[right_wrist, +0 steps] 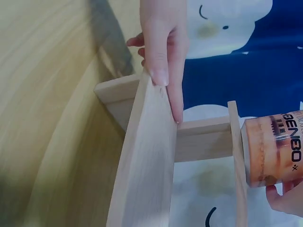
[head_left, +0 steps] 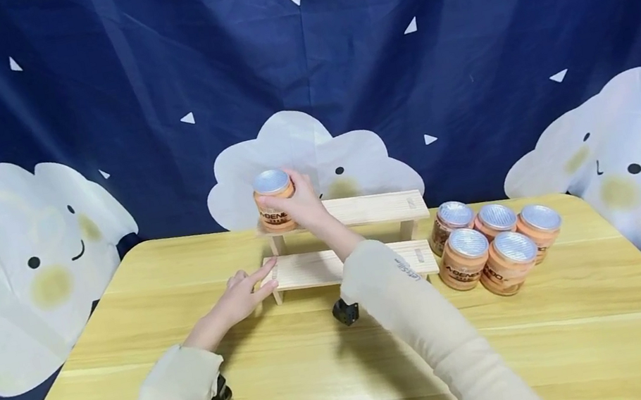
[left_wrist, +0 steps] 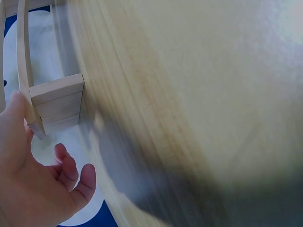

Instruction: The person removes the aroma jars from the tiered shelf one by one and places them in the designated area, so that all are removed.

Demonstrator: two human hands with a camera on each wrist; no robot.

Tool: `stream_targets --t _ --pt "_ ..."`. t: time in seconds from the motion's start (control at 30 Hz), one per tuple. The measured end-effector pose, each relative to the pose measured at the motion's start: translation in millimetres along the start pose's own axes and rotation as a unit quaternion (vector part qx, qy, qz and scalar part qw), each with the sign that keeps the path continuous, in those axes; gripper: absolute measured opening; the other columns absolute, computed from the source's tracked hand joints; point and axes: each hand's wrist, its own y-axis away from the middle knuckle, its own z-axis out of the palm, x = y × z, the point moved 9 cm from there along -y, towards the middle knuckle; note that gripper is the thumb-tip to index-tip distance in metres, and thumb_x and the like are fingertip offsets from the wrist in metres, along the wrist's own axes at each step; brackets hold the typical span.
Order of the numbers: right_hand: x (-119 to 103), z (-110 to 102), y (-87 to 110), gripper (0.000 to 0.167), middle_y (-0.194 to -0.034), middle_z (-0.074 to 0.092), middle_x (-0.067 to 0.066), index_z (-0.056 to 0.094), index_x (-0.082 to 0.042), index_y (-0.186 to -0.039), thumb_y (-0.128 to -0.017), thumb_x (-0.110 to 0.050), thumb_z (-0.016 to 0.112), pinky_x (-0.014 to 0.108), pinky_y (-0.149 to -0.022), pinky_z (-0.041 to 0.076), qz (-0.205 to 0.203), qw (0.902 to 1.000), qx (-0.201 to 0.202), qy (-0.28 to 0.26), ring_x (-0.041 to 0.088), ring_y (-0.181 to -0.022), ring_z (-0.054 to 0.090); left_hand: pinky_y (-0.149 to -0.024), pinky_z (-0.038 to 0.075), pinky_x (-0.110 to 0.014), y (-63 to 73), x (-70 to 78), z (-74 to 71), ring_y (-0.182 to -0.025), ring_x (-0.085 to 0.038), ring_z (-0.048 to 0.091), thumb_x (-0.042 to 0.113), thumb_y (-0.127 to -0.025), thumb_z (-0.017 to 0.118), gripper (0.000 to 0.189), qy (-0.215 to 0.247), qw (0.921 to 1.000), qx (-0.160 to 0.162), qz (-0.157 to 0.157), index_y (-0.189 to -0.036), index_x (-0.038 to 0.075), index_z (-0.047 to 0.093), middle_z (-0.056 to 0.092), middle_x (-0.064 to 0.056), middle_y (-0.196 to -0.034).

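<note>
My right hand (head_left: 305, 204) grips an orange-labelled jar (head_left: 273, 201) with a silver lid, fingers and thumb round its side. The jar stands upright at the left end of the upper step (head_left: 373, 208) of a wooden two-step rack; in the right wrist view its base meets the board. My left hand (head_left: 239, 296) is at the left end of the lower step (head_left: 307, 270). Its straight thumb and forefinger touch the board end, and its other fingers curl loosely, as the left wrist view shows. The right fingers (right_wrist: 279, 198) show partly at the frame edge.
Several similar silver-lidded jars (head_left: 468, 242) stand grouped on the wooden table (head_left: 302, 389), just right of the rack. A dark blue curtain (head_left: 242, 49) with white clouds hangs behind the table. Black wrist cameras (head_left: 345, 311) sit below both sleeves.
</note>
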Motion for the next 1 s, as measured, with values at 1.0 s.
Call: stream_targets --t 1.0 --pt "12.9 -237.2 124.7 0.053 -0.108 0.045 -0.007 0.040 -0.002 -0.131 -0.083 -0.009 0.064 0.015 -0.084 0.032 0.003 0.9884 0.141 0.055 0.002 -0.097 0.041 -0.072 0.030 -0.038 0.8 -4.0 1.8 -0.081 -0.024 0.032 0.043 -0.094 0.044 0.058 0.019 0.9998 -0.007 -0.004 -0.144 0.018 0.029 0.039 -0.009 -0.084"
